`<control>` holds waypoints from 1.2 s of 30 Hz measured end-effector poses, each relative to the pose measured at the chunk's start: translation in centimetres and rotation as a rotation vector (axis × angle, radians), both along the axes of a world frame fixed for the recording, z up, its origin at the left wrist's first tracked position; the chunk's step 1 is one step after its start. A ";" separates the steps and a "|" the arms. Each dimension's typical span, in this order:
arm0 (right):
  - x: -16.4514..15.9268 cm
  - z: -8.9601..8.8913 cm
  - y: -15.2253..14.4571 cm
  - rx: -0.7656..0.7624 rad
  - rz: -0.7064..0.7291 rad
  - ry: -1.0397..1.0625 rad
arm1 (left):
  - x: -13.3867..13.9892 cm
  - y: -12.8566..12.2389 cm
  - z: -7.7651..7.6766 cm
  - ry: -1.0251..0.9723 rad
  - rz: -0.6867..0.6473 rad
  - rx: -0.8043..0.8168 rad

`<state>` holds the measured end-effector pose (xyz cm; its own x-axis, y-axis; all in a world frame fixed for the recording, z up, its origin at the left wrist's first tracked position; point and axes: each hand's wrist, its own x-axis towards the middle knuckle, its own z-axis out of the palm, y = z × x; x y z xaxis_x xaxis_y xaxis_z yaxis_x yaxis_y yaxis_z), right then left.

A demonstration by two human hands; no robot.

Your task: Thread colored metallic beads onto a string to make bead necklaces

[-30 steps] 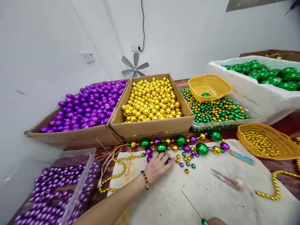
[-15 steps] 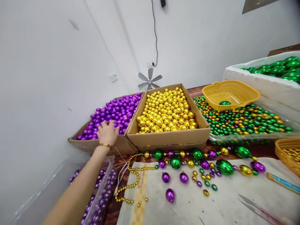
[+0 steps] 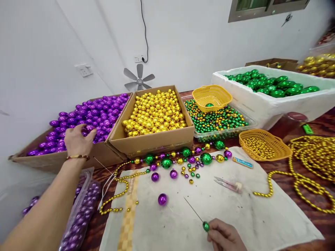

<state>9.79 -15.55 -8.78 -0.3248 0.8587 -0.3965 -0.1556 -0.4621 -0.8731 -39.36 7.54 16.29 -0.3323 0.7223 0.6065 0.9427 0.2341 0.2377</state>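
Note:
My left hand (image 3: 78, 141) is at the front of the cardboard box (image 3: 96, 155) of shiny purple beads (image 3: 91, 111). Its thumb and fingers curl around one purple bead (image 3: 84, 130). At the bottom, my right hand (image 3: 225, 235) pinches a long thin needle (image 3: 193, 209) by its lower end, with a green bead (image 3: 206, 226) on it at the fingertips. Loose purple balls (image 3: 162, 199) and small mixed beads (image 3: 191, 174) lie on the pale cloth (image 3: 209, 212). Behind them stretches a string of green, gold and purple beads (image 3: 166, 162), ending in a gold bead chain (image 3: 125, 188).
A box of gold beads (image 3: 154, 143) stands mid-table, beside a clear tray (image 3: 222, 132) of mixed beads. Snips (image 3: 227, 184) lie on the cloth. Farther right are a yellow basket (image 3: 280, 148), gold chains (image 3: 314, 157) and a foam box (image 3: 264, 109) of green beads.
The view has swung right and down, bringing my right hand with the needle and green bead into sight. My left hand stays at the purple box, its fingers now around a bead.

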 end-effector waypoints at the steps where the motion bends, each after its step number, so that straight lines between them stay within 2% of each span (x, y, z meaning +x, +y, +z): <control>1: 0.1 0.0 0.0 -0.004 0.005 0.022 | 2.4 -1.3 -0.7 0.020 -0.020 0.044; 3: 0.3 0.0 0.0 -0.010 0.002 0.054 | 8.1 -4.7 -3.5 0.015 -0.304 0.008; 5: 0.4 0.1 0.0 -0.022 -0.014 0.086 | 14.2 -8.4 -7.9 0.018 -0.505 -0.116; 8: 0.4 0.4 0.2 -0.035 -0.027 0.131 | 21.0 -12.5 -14.9 -0.069 -0.642 -0.233; 10: 0.4 0.6 0.3 -0.019 -0.040 0.151 | 23.4 -13.5 -18.1 -0.151 -0.650 -0.278; 11: 0.4 0.7 0.3 -0.008 -0.050 0.157 | 24.0 -13.6 -19.0 -0.177 -0.642 -0.286; 13: 0.4 1.0 0.1 0.015 -0.068 0.166 | 24.4 -13.2 -19.6 -0.187 -0.612 -0.282; 16: 0.6 1.2 -0.2 0.035 -0.072 0.186 | 23.8 -13.2 -18.7 -0.273 -0.518 -0.216; 19: 0.8 1.8 -0.8 0.025 -0.073 0.215 | 22.9 -15.1 -17.9 -0.459 -0.336 -0.088; 21: 1.1 2.6 -1.1 0.014 -0.083 0.239 | 22.6 -17.2 -18.1 -0.515 -0.261 -0.061; 25: 2.0 4.8 -1.5 0.057 -0.068 0.262 | 22.9 -20.4 -19.6 -0.462 -0.332 -0.154; 28: 2.7 5.6 -1.8 0.109 -0.033 0.227 | 23.4 -20.9 -20.9 -0.333 -0.387 -0.205; 30: 3.0 5.4 -2.2 0.115 -0.033 0.191 | 23.8 -20.9 -21.3 -0.301 -0.387 -0.200; 32: 3.1 4.8 -2.7 0.100 -0.020 0.152 | 24.4 -21.1 -21.2 -0.378 -0.394 -0.177; 36: 2.9 3.5 -3.9 0.091 0.023 0.136 | 26.4 -22.2 -20.1 -0.757 -0.449 -0.132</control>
<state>12.66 -19.40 -5.25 -0.3900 0.8807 -0.2689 -0.2654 -0.3871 -0.8830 -12.95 -14.61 -3.83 -0.2788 0.9294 0.2419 0.5530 -0.0505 0.8316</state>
